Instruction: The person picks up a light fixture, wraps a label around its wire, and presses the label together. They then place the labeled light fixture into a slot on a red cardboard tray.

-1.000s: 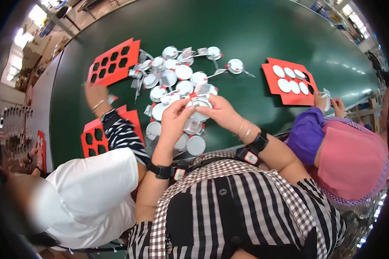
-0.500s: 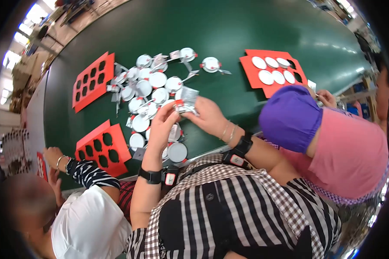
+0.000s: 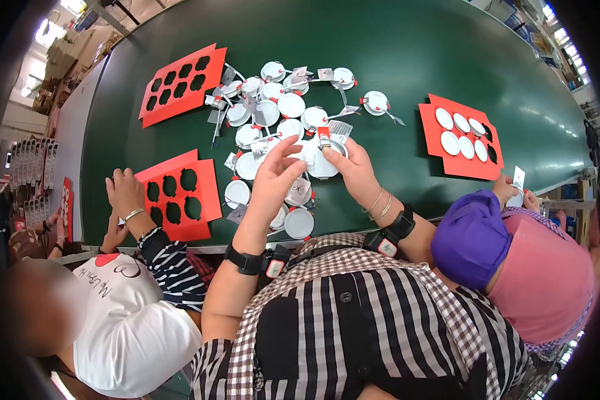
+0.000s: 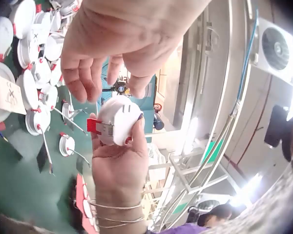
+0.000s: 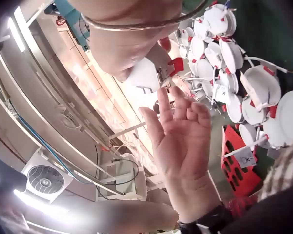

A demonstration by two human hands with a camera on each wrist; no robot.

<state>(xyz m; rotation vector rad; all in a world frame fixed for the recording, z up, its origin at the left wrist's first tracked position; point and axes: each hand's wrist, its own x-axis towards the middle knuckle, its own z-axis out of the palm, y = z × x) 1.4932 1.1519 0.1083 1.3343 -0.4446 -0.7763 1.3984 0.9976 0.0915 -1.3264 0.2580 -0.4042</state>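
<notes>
The right hand (image 3: 359,175) grips a round white lamp (image 3: 324,164) with a red clip, the thumb over its back. In the left wrist view that lamp (image 4: 118,119) rests between thumb and fingers of the right hand (image 4: 118,168). Beside it, the left hand (image 3: 275,179) is raised with relaxed, slightly bent fingers and holds nothing; the right wrist view shows its palm (image 5: 183,141) facing the lamp (image 5: 145,74), apart from it. A pile of similar white lamps (image 3: 291,105) with wires and paper tags lies just beyond both hands.
Red boards with cut-outs lie at the left, one farther back (image 3: 173,101) and one nearer (image 3: 207,190). A red board with several white discs (image 3: 451,162) lies at the right. A person in white (image 3: 133,320) sits left; another in a pink and purple cap (image 3: 540,267) sits right.
The left hand has let go of the lamp and moved slightly away, while the right hand keeps it. The left neighbour's hands have come to the nearer red board. The head view has shifted.
</notes>
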